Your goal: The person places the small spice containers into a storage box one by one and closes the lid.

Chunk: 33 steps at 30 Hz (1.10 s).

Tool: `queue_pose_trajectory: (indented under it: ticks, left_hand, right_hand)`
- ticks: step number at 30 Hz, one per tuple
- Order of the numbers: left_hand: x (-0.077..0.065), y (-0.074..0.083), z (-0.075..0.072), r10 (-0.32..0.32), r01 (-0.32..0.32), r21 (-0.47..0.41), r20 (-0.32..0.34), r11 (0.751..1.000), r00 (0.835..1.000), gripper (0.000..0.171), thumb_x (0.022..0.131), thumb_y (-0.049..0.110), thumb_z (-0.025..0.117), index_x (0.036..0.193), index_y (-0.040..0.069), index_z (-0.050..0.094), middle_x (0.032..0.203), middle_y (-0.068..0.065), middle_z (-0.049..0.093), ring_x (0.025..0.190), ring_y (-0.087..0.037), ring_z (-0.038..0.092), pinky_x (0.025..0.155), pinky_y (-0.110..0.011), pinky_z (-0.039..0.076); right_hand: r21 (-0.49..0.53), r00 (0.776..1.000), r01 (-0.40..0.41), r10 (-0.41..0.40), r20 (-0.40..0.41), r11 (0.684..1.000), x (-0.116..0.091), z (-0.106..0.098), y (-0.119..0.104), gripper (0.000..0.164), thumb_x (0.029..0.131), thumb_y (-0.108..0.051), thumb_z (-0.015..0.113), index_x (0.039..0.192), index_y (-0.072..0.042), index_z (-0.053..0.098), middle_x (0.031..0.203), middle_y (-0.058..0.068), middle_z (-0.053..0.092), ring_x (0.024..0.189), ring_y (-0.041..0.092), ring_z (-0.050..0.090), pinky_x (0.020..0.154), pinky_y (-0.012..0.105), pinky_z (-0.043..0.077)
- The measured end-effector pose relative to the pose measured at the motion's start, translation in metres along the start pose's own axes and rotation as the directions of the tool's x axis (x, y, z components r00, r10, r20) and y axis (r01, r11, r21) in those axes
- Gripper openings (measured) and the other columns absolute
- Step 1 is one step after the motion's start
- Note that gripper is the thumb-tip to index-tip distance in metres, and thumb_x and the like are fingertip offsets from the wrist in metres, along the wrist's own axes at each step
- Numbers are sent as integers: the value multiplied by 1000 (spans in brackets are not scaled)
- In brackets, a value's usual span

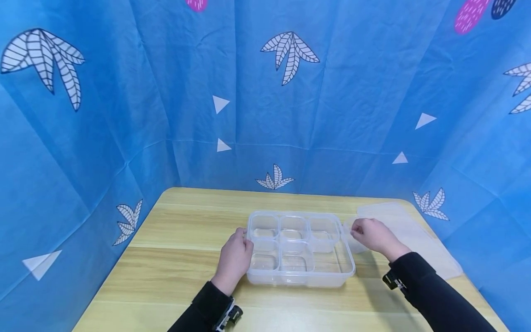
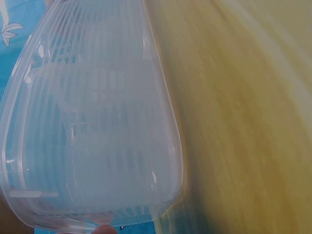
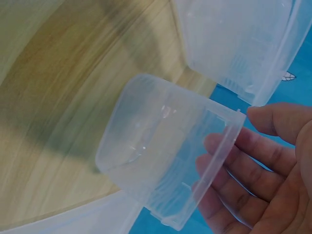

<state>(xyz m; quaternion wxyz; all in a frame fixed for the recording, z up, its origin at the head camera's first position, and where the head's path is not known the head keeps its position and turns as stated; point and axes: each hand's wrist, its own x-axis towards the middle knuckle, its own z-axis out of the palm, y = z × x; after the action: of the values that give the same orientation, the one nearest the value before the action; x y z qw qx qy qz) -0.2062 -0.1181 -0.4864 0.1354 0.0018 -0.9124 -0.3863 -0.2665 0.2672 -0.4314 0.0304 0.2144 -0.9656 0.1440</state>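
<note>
A clear plastic storage box (image 1: 348, 272) stands on the table, with several small clear bins (image 1: 293, 263) set inside it in two rows. Its bare bottom shows at the front right corner. My left hand (image 1: 235, 255) holds the box by its left side, and a fingertip shows at the lower edge of the left wrist view. To the right of the box, my right hand (image 1: 375, 234) pinches the rim of a loose small bin (image 3: 141, 131), thumb outside and fingers behind the clear wall. That bin is apart from the box and tilted in the right wrist view.
A flat translucent sheet, like a lid (image 1: 415, 235), lies at the right edge of the wooden table (image 1: 174, 272). Blue patterned cloth (image 1: 265, 115) hangs behind the table and at both sides.
</note>
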Motion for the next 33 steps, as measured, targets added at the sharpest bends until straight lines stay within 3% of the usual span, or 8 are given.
queue_pose_trajectory:
  ticks: [9,16,26,33]
  left_hand:
    - [0,0,0,-15,15,-8,8,1000,1000,31,97,10,52,124,-6,58,87,-7,61,78,-20,60,72,-40,54]
    - [0,2,-2,-18,18,-11,14,1000,1000,31,97,9,52,123,-6,58,87,-7,61,77,-20,60,70,-39,53]
    - [-1,1,-2,-23,23,-18,12,1000,1000,32,97,9,52,125,-6,58,87,-7,62,79,-21,60,73,-41,54]
    - [0,1,-1,-12,12,-15,8,1000,1000,31,97,9,52,123,-6,58,87,-7,61,77,-20,59,71,-40,54]
  right_hand:
    - [12,1000,-18,18,19,1000,1,8,3,7,92,-11,68,87,-6,69,75,-1,64,67,14,57,70,42,50]
    - [26,999,-21,19,50,999,-1,8,1,22,91,-11,68,74,-14,55,61,-6,40,55,11,35,60,32,32]
    - [8,998,-32,32,52,999,-5,11,2,22,80,-6,71,72,-15,53,59,-9,33,54,10,31,58,30,30]
    - [-8,999,-7,8,33,1000,-7,11,3,24,78,-3,68,70,-15,49,60,-9,30,55,10,31,58,29,29]
